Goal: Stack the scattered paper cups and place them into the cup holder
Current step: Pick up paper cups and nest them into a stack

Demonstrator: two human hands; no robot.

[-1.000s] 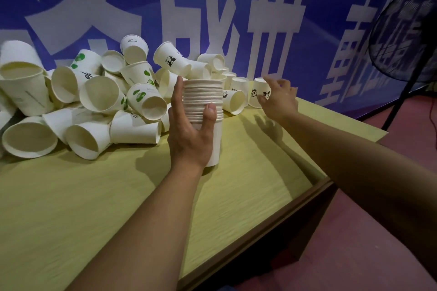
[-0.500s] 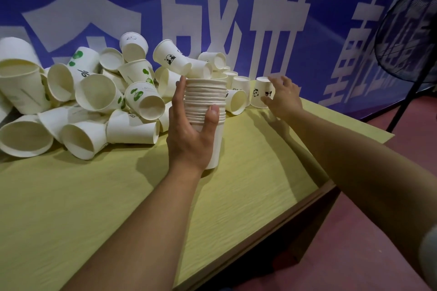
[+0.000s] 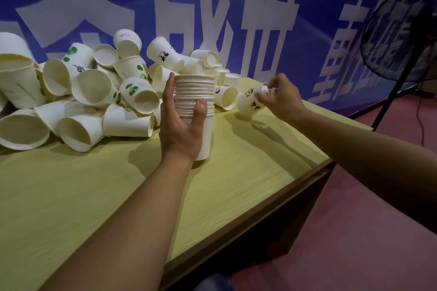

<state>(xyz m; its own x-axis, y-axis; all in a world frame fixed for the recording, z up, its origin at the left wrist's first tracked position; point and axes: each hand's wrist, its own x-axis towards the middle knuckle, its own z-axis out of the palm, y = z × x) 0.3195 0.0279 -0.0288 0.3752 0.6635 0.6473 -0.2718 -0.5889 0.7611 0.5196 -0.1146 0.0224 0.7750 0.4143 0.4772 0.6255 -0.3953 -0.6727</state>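
Partly done: left hand (image 3: 182,130) wrapped round upright nested stack (image 3: 195,101) on bench (image 3: 94,196), right hand (image 3: 281,99) pinching panda cup (image 3: 248,101) beside it, large heap (image 3: 82,92) unstacked, no holder visible.

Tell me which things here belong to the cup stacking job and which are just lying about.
Part of the job:
- stack of cups, held upright by the left hand
- panda cup, lifted in the right hand
- pile of loose cups on the table

Just there:
- standing fan
- blue banner
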